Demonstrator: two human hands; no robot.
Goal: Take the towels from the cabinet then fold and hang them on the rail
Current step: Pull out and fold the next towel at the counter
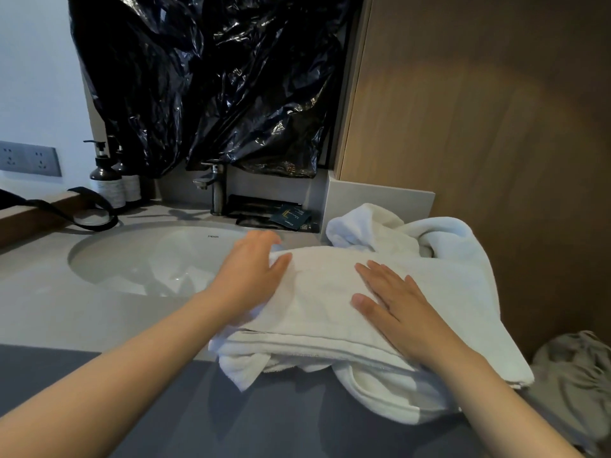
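Head view: your left hand (251, 272) grips towel (317, 289) edge, right hand (393, 305) flat, pressing; overhang could drag folds off counter (82, 312).

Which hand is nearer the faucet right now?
Left. The left hand is at the left end of the towel, by the basin, in front of the faucet. The right hand lies flat mid-towel, farther right.

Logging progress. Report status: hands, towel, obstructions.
Left hand grips end of folded towel. Right hand flat on top. Loose towels bunched behind.
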